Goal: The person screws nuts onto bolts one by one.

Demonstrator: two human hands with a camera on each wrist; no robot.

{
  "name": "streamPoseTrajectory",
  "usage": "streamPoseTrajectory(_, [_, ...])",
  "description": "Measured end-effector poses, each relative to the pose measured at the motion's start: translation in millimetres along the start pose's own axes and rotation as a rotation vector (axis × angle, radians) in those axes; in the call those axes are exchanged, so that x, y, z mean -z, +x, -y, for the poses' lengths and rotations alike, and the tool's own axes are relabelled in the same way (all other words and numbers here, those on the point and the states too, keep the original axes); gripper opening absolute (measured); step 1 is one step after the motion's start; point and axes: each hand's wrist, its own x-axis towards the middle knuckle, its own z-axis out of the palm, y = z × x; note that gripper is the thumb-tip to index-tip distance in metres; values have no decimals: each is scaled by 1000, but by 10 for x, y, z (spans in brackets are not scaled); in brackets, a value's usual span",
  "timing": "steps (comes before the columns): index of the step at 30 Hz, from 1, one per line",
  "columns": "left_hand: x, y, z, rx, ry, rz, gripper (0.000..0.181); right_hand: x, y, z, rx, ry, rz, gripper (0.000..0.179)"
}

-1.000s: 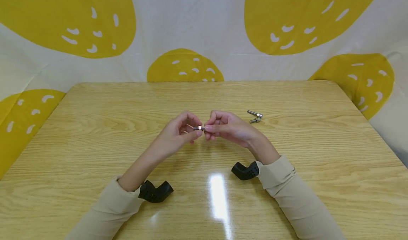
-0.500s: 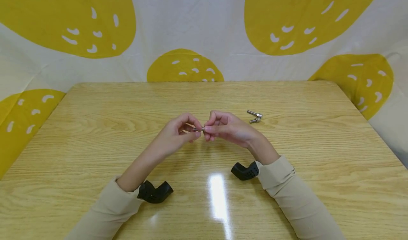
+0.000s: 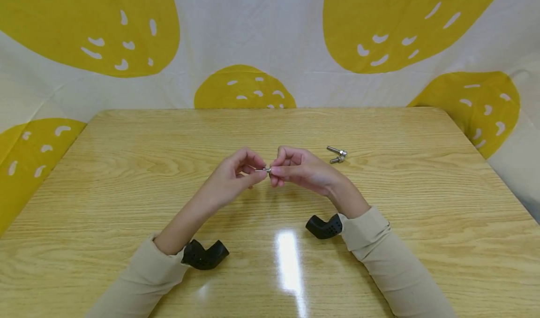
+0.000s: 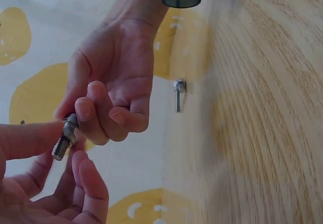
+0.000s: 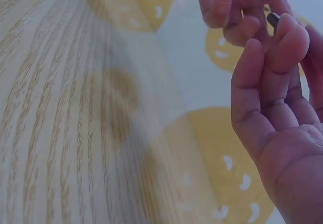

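Above the middle of the table, a small silver bolt [image 3: 258,170] lies roughly level between both hands. The right hand [image 3: 305,170] pinches its right end between thumb and forefinger, which hide that end. From the other side the left hand [image 3: 229,177] has thumb and forefinger at the nut [image 4: 71,129] on the shaft. In the left wrist view the threaded tip of the bolt sticks out past the left thumb [image 4: 33,138]. Only a dark bit of the bolt shows in the right wrist view, behind the right fingertips [image 5: 287,50].
Two more silver bolts, a longer one [image 3: 335,150] and a shorter one [image 3: 336,160], lie on the wooden table [image 3: 168,135] beyond the right hand. Behind the table hangs a white cloth [image 3: 253,22] with yellow shapes. Black wrist mounts [image 3: 206,254] jut from both cuffs.
The left thumb and forefinger have shifted slightly about the nut, which showed plainly a second ago and is now mostly covered in the head view. The right hand stays put.
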Motion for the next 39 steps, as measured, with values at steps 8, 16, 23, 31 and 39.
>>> streamPoseTrajectory(8, [3, 8, -14, 30, -3, 26, 22, -8, 2, 12, 5, 1, 3, 9])
streamPoseTrajectory(16, [25, -6, -9, 7, -33, 23, 20, -10, 9, 12, 3, -11, 12, 10])
streamPoseTrajectory(23, [8, -7, -22, 49, -8, 51, 25, -28, 8, 25, 3, -24, 3, 12])
streamPoseTrajectory(31, [20, -21, -35, 15, -27, 27, 25, -32, 0, 26, 7, -30, -1, 10])
streamPoseTrajectory(39, [-16, -18, -39, 38, -28, 43, 21, -24, -1, 18, 6, -27, 5, 11])
